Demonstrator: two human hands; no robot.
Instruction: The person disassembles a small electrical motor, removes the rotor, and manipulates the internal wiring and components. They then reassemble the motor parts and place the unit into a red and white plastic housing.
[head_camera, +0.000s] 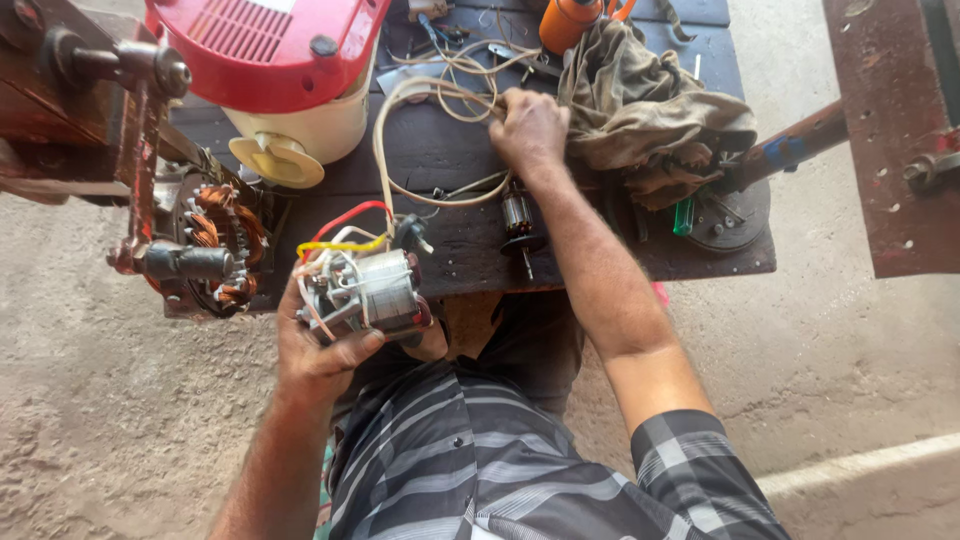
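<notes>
My left hand (320, 350) fingers clamped round the small motor (365, 290), off the tabletop's (450, 160) near edge | right hand (527, 125) fingers closed on cream cable (385, 130), mid-tabletop | risk: tugging cable could roll the loose rotor (518, 220) off.

motor stator (365, 290) before workbench (440, 150), armature (518, 215) on it, rag (640, 105) right, blender base (285, 75) left
</notes>
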